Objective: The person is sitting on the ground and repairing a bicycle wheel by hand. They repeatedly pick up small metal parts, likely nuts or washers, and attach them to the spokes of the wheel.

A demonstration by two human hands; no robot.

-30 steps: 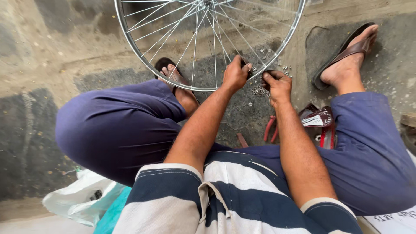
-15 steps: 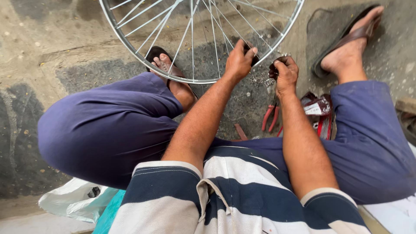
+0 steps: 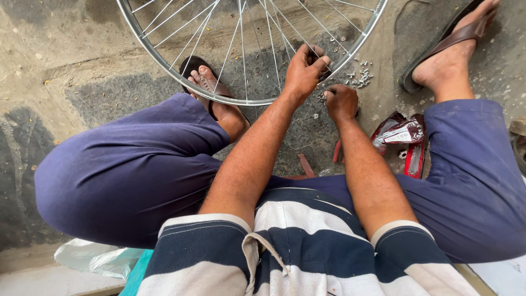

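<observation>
A silver bicycle wheel rim (image 3: 181,77) with thin spokes (image 3: 241,49) stands on the ground in front of me. My left hand (image 3: 304,68) is closed over the rim's lower edge, with the fingers wrapped round it at a spoke. My right hand (image 3: 341,102) hovers just below the rim with thumb and forefinger pinched together. Anything between them is too small to make out. A scatter of small metal parts (image 3: 359,79) lies on the ground just right of both hands.
I sit on rough concrete with knees apart in blue trousers. My sandalled left foot (image 3: 205,82) is under the wheel and my right foot (image 3: 455,49) is at the far right. Red-handled tools and a red packet (image 3: 402,134) lie by my right knee. A plastic bag (image 3: 93,257) is at lower left.
My left hand has slid a little further along the rim. My right hand has come off the rim and sits slightly lower, near the small metal parts. The view has tilted.
</observation>
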